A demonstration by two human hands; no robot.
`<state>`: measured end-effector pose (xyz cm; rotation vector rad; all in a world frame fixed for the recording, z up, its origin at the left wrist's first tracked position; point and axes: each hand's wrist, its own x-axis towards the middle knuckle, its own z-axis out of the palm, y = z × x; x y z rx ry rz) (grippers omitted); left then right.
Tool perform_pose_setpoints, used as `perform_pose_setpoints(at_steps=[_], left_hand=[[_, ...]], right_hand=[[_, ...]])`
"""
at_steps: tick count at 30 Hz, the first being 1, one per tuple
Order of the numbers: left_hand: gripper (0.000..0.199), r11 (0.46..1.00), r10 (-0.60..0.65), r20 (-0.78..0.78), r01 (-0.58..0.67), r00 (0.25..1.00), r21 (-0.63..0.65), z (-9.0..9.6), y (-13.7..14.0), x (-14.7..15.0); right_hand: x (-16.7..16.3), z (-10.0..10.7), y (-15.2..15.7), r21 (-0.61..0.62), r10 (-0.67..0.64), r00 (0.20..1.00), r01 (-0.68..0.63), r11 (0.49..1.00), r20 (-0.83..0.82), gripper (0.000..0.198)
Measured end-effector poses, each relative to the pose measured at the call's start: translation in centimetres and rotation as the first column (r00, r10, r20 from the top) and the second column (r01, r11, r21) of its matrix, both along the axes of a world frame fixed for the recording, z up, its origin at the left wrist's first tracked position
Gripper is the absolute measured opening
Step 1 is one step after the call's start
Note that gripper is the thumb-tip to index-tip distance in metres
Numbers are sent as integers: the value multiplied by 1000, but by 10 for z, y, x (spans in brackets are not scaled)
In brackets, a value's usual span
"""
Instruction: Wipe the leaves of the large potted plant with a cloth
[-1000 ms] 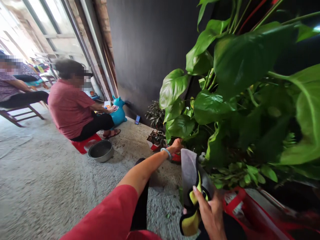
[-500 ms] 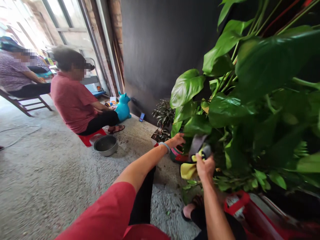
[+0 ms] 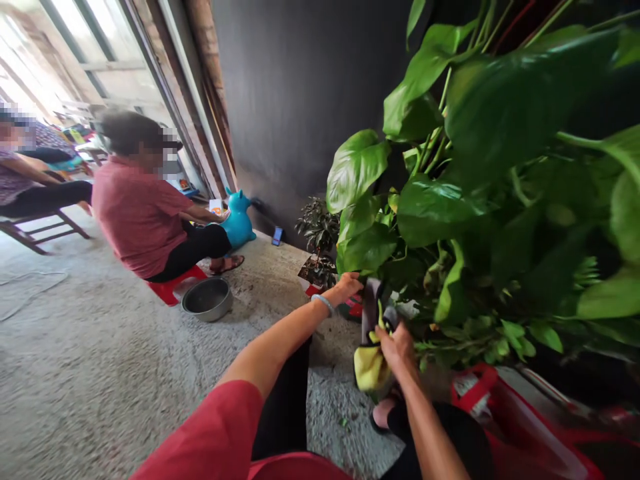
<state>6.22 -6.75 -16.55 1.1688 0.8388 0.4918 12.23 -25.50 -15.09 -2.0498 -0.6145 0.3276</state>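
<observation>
My left hand (image 3: 346, 288), with a pale bangle at the wrist, reaches to the lower edge of a broad green leaf (image 3: 367, 248). Its fingers are curled at that edge, their tips partly hidden. Closed around a yellow and grey cloth (image 3: 371, 369) is my right hand (image 3: 397, 348), slightly nearer to me. A grey flap of the cloth stands up beside my left fingertips, while the yellow part hangs below. Behind my left hand shows part of a plant pot (image 3: 353, 308) with a red patch. The large leafy plant (image 3: 440, 213) spreads above both hands.
A smaller dark-leaved potted plant (image 3: 319, 230) stands by the black wall (image 3: 300, 100). Left of it are a phone (image 3: 277, 235), a blue animal toy (image 3: 239, 220), a grey basin (image 3: 207, 300) and a seated person (image 3: 143, 213). A red bag (image 3: 520, 413) lies at my right.
My right hand has come down and a little left with the cloth, whose grey flap now stands nearer my left hand. My left hand stays by the leaf. The view has shifted slightly right.
</observation>
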Motion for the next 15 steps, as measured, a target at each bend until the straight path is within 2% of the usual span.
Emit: perform_pose_setpoints(at_steps=[3, 6, 8, 10, 11, 12, 13, 15], left_hand=[[14, 1000, 27, -31, -27, 999, -9, -2, 3, -10], [12, 999, 44, -10, -44, 999, -19, -4, 6, -13], [20, 996, -75, 95, 80, 993, -51, -7, 7, -14], [31, 949, -294, 148, 307, 944, -74, -13, 9, -15], [34, 926, -360, 117, 370, 926, -75, -18, 10, -15], [35, 926, -367, 55, 371, 928, -69, -25, 11, -14], [34, 948, -314, -6, 314, 949, -52, -33, 12, -11], [30, 993, -121, -29, 121, 992, -2, -50, 15, 3]], right_hand=[[-17, -24, -36, -6, 7, 998, -7, 1000, -68, 51], [-6, -27, -58, -8, -55, 994, 55, 998, -91, 54], [11, -23, -60, -8, -95, 991, 95, 995, -89, 59], [25, -20, -59, -12, -108, 990, 108, 994, -91, 63], [30, -20, -59, -19, -106, 990, 104, 994, -95, 64], [33, -20, -60, -27, -99, 990, 96, 995, -100, 64], [35, -21, -61, -36, -90, 990, 86, 996, -104, 63], [40, -22, -63, -35, -84, 991, 81, 996, -102, 62]])
